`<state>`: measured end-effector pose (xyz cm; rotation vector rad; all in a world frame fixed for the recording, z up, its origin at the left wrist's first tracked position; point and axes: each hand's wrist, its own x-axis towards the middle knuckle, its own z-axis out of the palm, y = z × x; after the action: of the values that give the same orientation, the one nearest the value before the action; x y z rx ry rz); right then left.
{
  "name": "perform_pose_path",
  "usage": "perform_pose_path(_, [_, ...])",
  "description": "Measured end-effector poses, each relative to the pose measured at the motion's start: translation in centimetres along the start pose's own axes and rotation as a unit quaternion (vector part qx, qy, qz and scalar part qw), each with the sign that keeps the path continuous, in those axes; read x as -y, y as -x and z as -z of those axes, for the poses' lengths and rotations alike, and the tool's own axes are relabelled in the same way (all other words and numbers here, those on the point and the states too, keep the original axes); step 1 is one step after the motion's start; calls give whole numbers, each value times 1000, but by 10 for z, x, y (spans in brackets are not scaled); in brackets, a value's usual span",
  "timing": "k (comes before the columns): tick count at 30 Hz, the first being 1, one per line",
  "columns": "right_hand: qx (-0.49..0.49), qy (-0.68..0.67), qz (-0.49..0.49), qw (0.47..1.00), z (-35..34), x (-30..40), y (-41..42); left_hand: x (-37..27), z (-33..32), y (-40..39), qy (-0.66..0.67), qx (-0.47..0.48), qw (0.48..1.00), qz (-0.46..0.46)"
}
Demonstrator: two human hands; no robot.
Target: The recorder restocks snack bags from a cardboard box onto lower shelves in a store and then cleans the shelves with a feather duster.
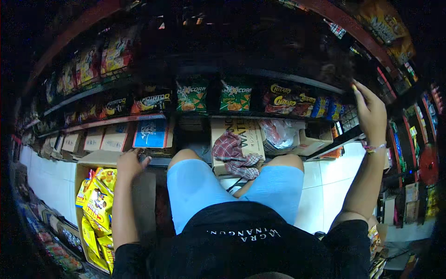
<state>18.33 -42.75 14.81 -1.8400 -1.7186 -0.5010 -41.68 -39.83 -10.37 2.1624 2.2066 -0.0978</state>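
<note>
My left hand (131, 163) hangs over the back flap of an open cardboard box (79, 195), thumb apart from the fingers and nothing visible in it. Yellow snack bags (99, 205) fill that box beside my left forearm. My right hand (372, 106) is raised at the right end of the dark shelf unit, with its fingers bent. Darkness hides what its fingertips touch, if anything. Between my knees, a red plaid cloth (231, 153) lies crumpled on a carton (217, 139).
Ahead, a shelf holds green corn-chip bags (235, 96), dark Potato bags (153, 99) and Chitato bags (284, 97). Under it stand a blue-faced box (150, 133), more cartons (115, 137) and a box with clear plastic wrapping (281, 132). Stocked shelves (397, 150) rise at the right.
</note>
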Motion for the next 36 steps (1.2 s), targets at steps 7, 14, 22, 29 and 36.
perform_pose_path(7, [-24, 3, 59, 998, -26, 33, -10, -1, 1, -1, -3, 6, 1000, 1])
perform_pose_path(14, [18, -116, 39, 992, -33, 17, -22, 3, -3, -3, -7, -2, 1000, -1])
perform_pose_path(22, [-21, 5, 18, 1000, -27, -9, -34, 3, -3, -1, -14, -16, 1000, -1])
perform_pose_path(29, [-19, -133, 140, 981, -32, 0, -45, 4, -4, -1, -24, -23, 999, -7])
perform_pose_path(36, [-39, 70, 117, 990, -20, 37, -57, 8, -9, 0, -20, -33, 999, -9])
